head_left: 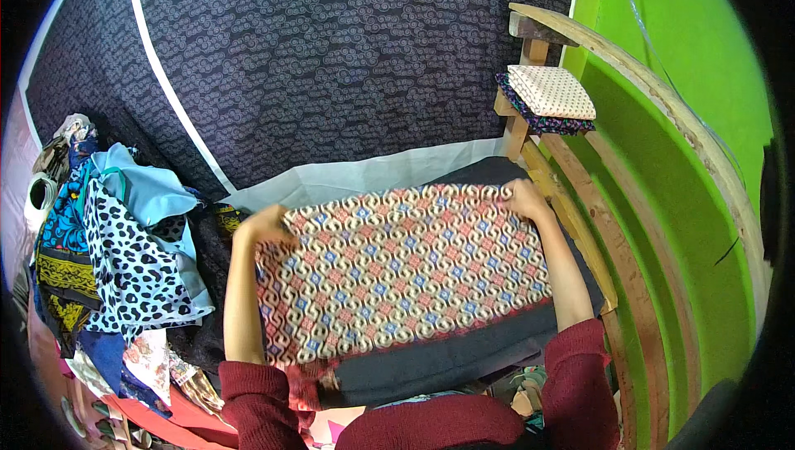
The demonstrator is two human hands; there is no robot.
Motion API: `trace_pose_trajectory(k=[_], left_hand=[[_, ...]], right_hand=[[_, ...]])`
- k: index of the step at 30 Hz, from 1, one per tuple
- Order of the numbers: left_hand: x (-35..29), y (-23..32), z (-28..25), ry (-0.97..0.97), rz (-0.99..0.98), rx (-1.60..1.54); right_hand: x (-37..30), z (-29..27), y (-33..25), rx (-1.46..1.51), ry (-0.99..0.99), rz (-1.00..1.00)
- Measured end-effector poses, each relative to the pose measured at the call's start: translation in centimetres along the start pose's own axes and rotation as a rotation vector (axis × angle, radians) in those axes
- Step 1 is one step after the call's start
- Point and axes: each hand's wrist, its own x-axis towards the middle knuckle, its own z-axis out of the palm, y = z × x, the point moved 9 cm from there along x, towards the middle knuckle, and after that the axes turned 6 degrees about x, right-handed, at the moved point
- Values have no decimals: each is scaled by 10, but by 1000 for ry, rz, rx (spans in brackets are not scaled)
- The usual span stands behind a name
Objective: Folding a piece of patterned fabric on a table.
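Observation:
A patterned cloth [406, 264] in cream, red, blue and black is spread wide in front of me, over a dark grey padded surface [464, 355]. My left hand [267, 226] is closed on its far left corner, the fingers slightly blurred. At the far right corner, my right hand [526, 199] pinches the edge between thumb and fingers. The cloth's far edge runs fairly straight between both hands. Its near left corner hangs down, reddish and crumpled, past the padded surface's edge.
A heap of garments lies at left, with a black-and-white spotted cloth [137, 272] and a light blue one [149, 185]. Folded cloths [551, 92] sit on a wooden rack [571, 177] at right, against a green wall [704, 28]. A dark patterned sheet [356, 61] hangs behind.

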Motion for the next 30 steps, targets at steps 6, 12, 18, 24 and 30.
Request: trace_pose_trajectory(k=[6, 12, 18, 24, 30], left_hand=[[-41, 81, -154, 650, 20, 220], [-115, 115, -130, 1036, 131, 384], [-193, 140, 30, 919, 236, 380], [-211, 119, 135, 561, 63, 213], [-214, 121, 127, 510, 11, 181]], right_hand=[[-11, -83, -50, 70, 664, -229], [-84, -103, -45, 216, 972, -464], [-166, -37, -6, 175, 749, -433], [-221, 16, 6, 54, 311, -275], [-227, 6, 21, 83, 267, -156]])
